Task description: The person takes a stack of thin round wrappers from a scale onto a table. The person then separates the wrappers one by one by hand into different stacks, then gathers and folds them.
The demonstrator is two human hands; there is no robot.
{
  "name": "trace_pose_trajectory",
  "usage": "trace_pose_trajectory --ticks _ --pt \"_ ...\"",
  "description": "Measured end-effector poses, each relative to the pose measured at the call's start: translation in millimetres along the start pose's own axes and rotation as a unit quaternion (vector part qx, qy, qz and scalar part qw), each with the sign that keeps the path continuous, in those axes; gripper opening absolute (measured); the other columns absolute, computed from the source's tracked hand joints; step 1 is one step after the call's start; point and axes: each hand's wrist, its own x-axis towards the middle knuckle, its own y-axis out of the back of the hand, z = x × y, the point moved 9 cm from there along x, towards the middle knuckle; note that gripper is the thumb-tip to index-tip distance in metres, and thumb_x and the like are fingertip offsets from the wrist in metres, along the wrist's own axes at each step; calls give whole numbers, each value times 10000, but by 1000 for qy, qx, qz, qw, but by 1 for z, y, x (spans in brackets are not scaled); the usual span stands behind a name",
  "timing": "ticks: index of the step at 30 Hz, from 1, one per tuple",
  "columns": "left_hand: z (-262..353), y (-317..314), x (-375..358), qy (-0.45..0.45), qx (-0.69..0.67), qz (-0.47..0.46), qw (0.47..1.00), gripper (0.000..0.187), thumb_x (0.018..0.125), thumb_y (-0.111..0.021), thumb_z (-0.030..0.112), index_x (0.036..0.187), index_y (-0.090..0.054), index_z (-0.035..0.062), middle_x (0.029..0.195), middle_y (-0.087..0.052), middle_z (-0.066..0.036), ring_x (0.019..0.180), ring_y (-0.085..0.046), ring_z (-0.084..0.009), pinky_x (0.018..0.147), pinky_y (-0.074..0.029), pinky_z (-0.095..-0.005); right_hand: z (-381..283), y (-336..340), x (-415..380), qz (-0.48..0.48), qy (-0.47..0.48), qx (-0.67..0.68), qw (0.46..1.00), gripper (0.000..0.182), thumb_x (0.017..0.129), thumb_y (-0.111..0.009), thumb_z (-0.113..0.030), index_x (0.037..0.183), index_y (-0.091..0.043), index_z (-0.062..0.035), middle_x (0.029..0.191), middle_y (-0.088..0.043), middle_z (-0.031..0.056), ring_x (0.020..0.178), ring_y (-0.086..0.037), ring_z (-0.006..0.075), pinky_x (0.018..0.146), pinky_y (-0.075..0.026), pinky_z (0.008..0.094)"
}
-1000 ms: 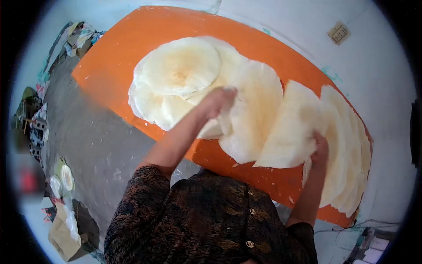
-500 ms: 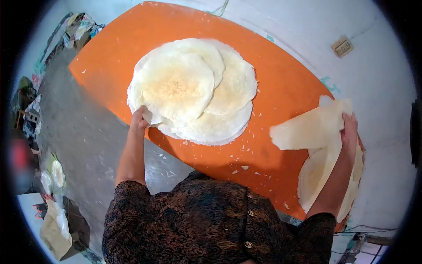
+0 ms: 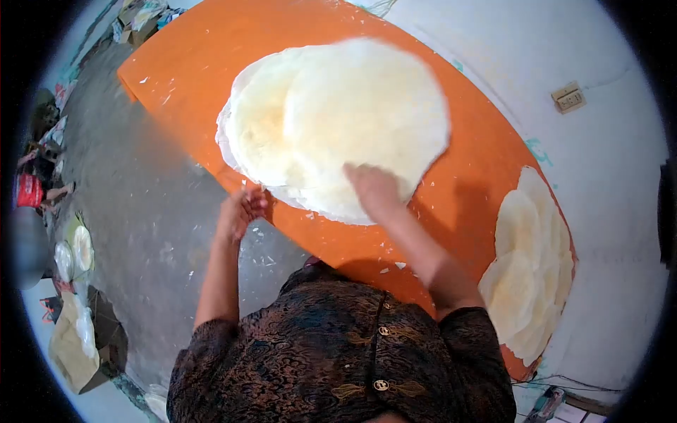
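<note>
Large round, thin, pale flatbreads [image 3: 261,120] lie overlapping in a stack on the orange table [image 3: 233,28]. One big sheet [image 3: 367,106], blurred at its edges, covers the stack's right part. My right hand [image 3: 374,189] is over the near edge of that sheet, smeared by motion, so its grip cannot be made out. Beside the stack's lower left edge is my left hand [image 3: 245,209], fingers apart and curled a little, holding nothing. A second pile of thin flatbreads [image 3: 525,275] lies at the table's right end.
White crumbs dot the orange surface. A pale wall with a socket [image 3: 568,97] runs along the right. On the grey floor [image 3: 148,225] at the left are wrapped round items [image 3: 83,248] and a cardboard box [image 3: 74,345]. A person's arm [image 3: 61,190] shows near a red object [image 3: 28,190].
My right hand has moved left from the right pile to the main stack, where a large sheet now lies on the right part. My left hand has let go of the stack's edge.
</note>
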Motion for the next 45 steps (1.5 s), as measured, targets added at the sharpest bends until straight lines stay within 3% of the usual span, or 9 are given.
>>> trace_pose_trajectory --ticks 3,11,15,19,24,27,32,40,45 --pt "-39 -13 -44 80 45 10 996 247 843 -457 284 924 -536 64 832 -620 -70 729 -596 -167 621 -458 -304 -15 -57 -12 -63 -27 -1 998 394 756 -489 -72 1149 -449 -85 954 -497 115 876 -516 264 675 -451 401" --pt "-120 -93 -102 224 112 -133 959 227 870 -503 221 996 -526 33 936 -603 -100 811 -580 -165 669 -471 -284 -9 -60 -36 -93 -38 35 994 472 712 -502 -24 1176 -429 -72 1138 -425 144 1040 -455 307 865 -381 423" --pt "-140 -144 -114 258 134 -175 941 208 862 -518 156 1033 -514 36 969 -593 -87 806 -554 -152 681 -458 -275 6 -41 -76 -86 -84 248 961 499 748 -545 -126 1215 -380 -63 1255 -367 178 1141 -388 334 917 -341 444" --pt "-184 -203 -121 291 193 -260 900 260 860 -523 180 1072 -494 31 1018 -576 -95 918 -550 -184 739 -457 -300 95 10 -186 -46 -249 172 952 542 751 -582 -237 1226 -375 -80 1206 -449 155 1111 -425 343 910 -353 436" --pt "-260 -321 -127 292 248 -364 849 310 861 -520 246 1083 -480 33 1088 -541 -105 1019 -507 -212 809 -438 -356 191 12 -452 132 -440 9 888 625 676 -664 -263 1208 -405 -61 1142 -462 150 1064 -443 330 844 -386 466" --pt "-337 -389 -133 362 185 -384 829 291 862 -516 237 1079 -458 53 1077 -527 -110 1001 -501 -230 830 -423 -387 194 1 -539 -18 -566 -52 822 606 654 -670 -266 1179 -443 -67 1138 -478 137 1050 -464 299 789 -426 422" --pt "-440 -448 -148 412 178 -331 830 229 865 -500 217 1039 -471 71 1042 -542 -113 956 -520 -238 815 -426 -371 201 -9 -564 15 -516 6 856 628 633 -668 -259 1175 -423 -58 1176 -425 150 1089 -422 310 789 -412 435" --pt "-477 -490 -138 343 279 -330 834 94 805 -500 105 898 -511 95 700 -560 -36 614 -524 -153 539 -424 -262 214 11 -584 17 -472 73 878 610 657 -625 -279 1179 -412 -44 1196 -411 171 1100 -409 322 848 -361 439" --pt "-474 -502 -133 246 334 -359 836 92 822 -491 118 890 -533 73 697 -553 -40 559 -508 -136 479 -401 -261 219 3 -594 54 -462 103 879 723 607 -692 -300 1212 -381 -56 1205 -408 192 1131 -391 323 838 -364 468"
